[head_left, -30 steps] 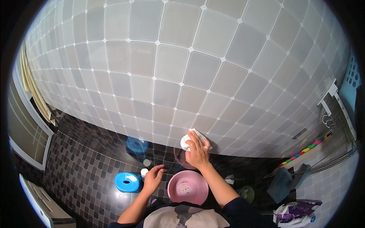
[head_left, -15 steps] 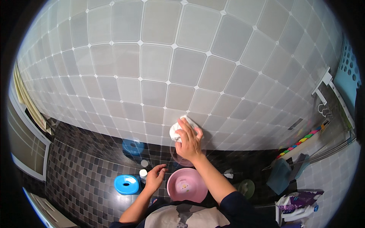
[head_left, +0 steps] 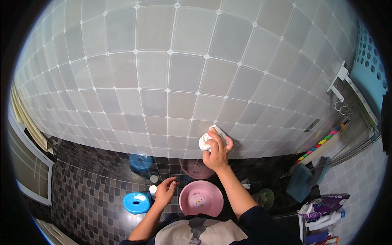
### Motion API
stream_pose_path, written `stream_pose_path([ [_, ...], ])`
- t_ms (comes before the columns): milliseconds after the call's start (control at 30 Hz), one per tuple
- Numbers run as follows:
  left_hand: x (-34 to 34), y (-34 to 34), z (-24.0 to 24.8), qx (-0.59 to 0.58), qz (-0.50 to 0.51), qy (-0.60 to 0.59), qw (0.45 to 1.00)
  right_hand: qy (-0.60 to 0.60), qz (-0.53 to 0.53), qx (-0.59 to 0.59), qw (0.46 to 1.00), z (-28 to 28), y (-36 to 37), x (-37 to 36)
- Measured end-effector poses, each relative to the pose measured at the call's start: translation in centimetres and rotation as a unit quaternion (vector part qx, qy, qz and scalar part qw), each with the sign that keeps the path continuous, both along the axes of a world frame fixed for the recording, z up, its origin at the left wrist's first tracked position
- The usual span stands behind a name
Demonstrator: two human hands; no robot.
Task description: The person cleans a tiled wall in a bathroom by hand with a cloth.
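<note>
My right hand presses a white cloth against the lower part of the pale tiled wall, with its fingers bent over the cloth. My left hand hangs over the floor with its fingers apart and nothing in them. It is left of a round pink basin and close to a white-capped bottle. The basin stands on the floor in front of me, between my two arms.
A blue stool stands on the dark tiled floor at the left. To the right are a green basin, a blue dustpan, a purple bag and a multicoloured twisted pole. A light-blue perforated basket is at the far right.
My right hand has slid the white cloth to the right along the wall. My left hand has stayed nearly in place. The view has shifted slightly.
</note>
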State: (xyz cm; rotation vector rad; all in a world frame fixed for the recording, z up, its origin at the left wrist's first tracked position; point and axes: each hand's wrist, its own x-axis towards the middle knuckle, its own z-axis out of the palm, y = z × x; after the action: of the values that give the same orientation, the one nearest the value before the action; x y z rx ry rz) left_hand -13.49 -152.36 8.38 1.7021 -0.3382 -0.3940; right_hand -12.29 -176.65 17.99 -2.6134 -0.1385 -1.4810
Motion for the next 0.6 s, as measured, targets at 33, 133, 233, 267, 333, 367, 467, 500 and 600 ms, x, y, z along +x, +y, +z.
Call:
stream_pose_path([
  [33, 0.0, -0.2, 0.3, 0.001, -0.007, -0.002, 1.000, 0.007, -0.002, -0.003, 1.000, -0.5, -0.3, -0.2],
  [133, 0.1, -0.6, 0.5, 0.006, -0.011, -0.020, 1.000, 0.027, -0.012, -0.016, 0.999, -1.9, -1.2, -1.2],
  [233, -0.2, -0.5, 0.8, 0.020, -0.007, -0.025, 0.999, 0.013, -0.017, -0.018, 1.000, -0.6, -1.1, -0.9],
  [267, -0.3, -0.4, 0.5, 0.017, -0.004, -0.017, 1.000, 0.003, -0.016, -0.015, 1.000, 0.0, -0.9, -0.6],
  [333, -0.5, -0.4, 0.2, 0.014, -0.007, -0.016, 1.000, 0.005, -0.015, -0.006, 1.000, 0.4, -0.7, -0.4],
  [367, -0.7, -0.5, 0.0, 0.013, -0.009, -0.022, 1.000, 0.006, -0.015, -0.002, 1.000, 0.4, -0.6, -0.5],
  [467, -0.7, -0.9, 0.3, 0.008, -0.010, -0.030, 0.999, 0.053, -0.021, 0.004, 0.998, -2.0, -1.1, -1.7],
  [500, -0.8, -1.0, 0.4, 0.009, -0.009, -0.029, 0.999, 0.081, -0.024, 0.007, 0.996, -2.9, -1.6, -2.4],
  [600, -0.7, -1.3, 0.7, 0.003, -0.015, -0.051, 0.999, 0.116, -0.058, -0.001, 0.992, -3.5, -2.8, -4.1],
])
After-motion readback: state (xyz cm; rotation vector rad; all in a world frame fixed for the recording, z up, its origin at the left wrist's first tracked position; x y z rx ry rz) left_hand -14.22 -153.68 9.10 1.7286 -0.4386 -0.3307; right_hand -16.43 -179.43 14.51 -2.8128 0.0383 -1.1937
